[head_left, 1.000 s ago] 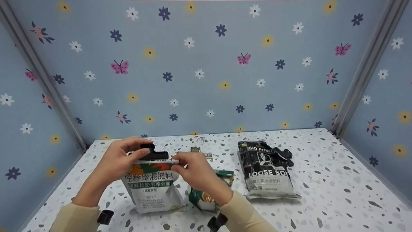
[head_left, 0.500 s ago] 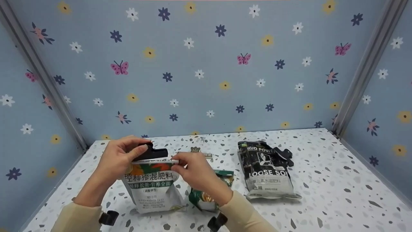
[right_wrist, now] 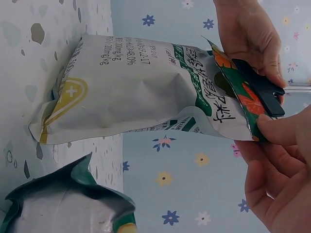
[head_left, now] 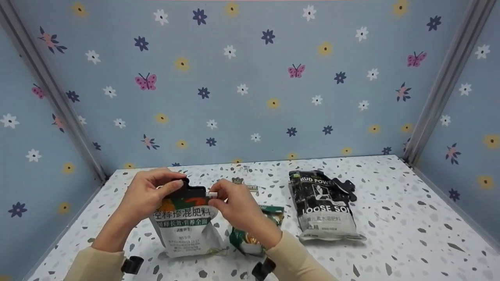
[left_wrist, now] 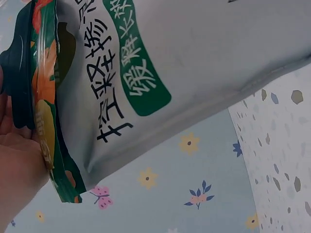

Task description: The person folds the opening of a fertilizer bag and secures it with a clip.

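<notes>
A white fertilizer bag [head_left: 185, 238] with a green and orange top band stands upright at the left of the table. My left hand [head_left: 145, 197] grips a black bag clip [head_left: 195, 191] between thumb and fingers. The clip lies along the bag's top edge and covers most of it; the right wrist view shows the clip [right_wrist: 257, 87] over the folded rim. With thumb and index finger, my right hand [head_left: 239, 205] pinches the bag's top right corner. How deep the rim sits inside the clip is hidden.
Behind my right forearm, a smaller green bag [head_left: 275, 212] sits partly hidden. Farther right lies a black and white soil bag [head_left: 326, 212] with another black clip [head_left: 345, 188] at its upper right. A flowered wall [head_left: 250, 97] closes off the speckled table [head_left: 422, 218] at the back.
The black clip has come down from just above the bag's rim onto the rim, and my left hand came down with it. My right hand keeps its pinch on the corner.
</notes>
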Demonstrator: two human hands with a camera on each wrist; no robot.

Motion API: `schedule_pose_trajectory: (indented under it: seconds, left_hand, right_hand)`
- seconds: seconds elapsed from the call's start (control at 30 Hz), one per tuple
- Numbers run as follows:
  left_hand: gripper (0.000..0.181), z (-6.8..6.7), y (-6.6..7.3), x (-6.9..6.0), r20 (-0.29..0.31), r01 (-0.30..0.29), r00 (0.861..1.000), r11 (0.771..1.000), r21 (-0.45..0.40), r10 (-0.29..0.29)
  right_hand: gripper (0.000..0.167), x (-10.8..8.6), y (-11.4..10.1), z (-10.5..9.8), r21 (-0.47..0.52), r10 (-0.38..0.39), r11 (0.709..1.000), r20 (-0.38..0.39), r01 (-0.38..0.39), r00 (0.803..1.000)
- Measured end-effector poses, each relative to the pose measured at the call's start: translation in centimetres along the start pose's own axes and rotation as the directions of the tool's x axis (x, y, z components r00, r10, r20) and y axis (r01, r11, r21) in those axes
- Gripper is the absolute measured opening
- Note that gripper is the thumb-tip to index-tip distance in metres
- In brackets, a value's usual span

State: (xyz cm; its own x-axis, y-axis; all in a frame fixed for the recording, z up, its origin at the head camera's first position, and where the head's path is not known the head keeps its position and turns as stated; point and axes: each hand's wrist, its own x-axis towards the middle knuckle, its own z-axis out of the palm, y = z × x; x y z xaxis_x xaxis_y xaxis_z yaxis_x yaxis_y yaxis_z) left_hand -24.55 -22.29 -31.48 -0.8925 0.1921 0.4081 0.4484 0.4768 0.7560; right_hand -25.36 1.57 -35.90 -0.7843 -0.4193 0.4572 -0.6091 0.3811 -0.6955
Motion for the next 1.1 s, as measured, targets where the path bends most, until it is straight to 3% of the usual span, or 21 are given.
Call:
schedule_pose_trajectory:
  seconds: [0.27, 0.37, 0.63, 0.87, 1.0, 1.1]
  left_hand:
    - [0.011, 0.5, -0.2, -0.6, -0.058, 0.000, 0.998, 0.997, 0.075, 0.004]
    - [0.006, 0.6, -0.4, -0.9, -0.085, -0.009, 0.996, 0.998, 0.066, 0.015]
    - [0.004, 0.5, -0.8, -1.3, -0.075, -0.075, 0.993, 0.986, 0.149, 0.087]
    - [0.003, 0.3, -0.8, -1.4, -0.037, -0.083, 0.995, 0.984, 0.156, 0.090]
    - [0.012, 0.5, -1.1, -1.2, -0.051, -0.107, 0.992, 0.981, 0.161, 0.117]
    - [0.023, 0.6, -1.3, -1.4, -0.065, -0.086, 0.993, 0.986, 0.143, 0.096]
  right_hand:
    - [0.011, -0.1, -0.1, -0.1, -0.007, -0.033, 0.999, -0.012, 0.033, 0.999]
    - [0.011, 0.0, -0.1, 0.0, -0.012, -0.032, 0.999, -0.021, 0.031, 0.999]
    - [0.011, -0.1, 0.1, 0.2, -0.004, -0.060, 0.998, -0.026, 0.060, 0.998]
    - [0.011, -0.1, 0.1, 0.1, -0.005, -0.061, 0.998, -0.026, 0.061, 0.998]
    - [0.012, -0.1, 0.0, 0.0, 0.006, -0.042, 0.999, -0.014, 0.042, 0.999]
    - [0.013, -0.1, 0.1, 0.0, 0.010, -0.035, 0.999, -0.006, 0.035, 0.999]
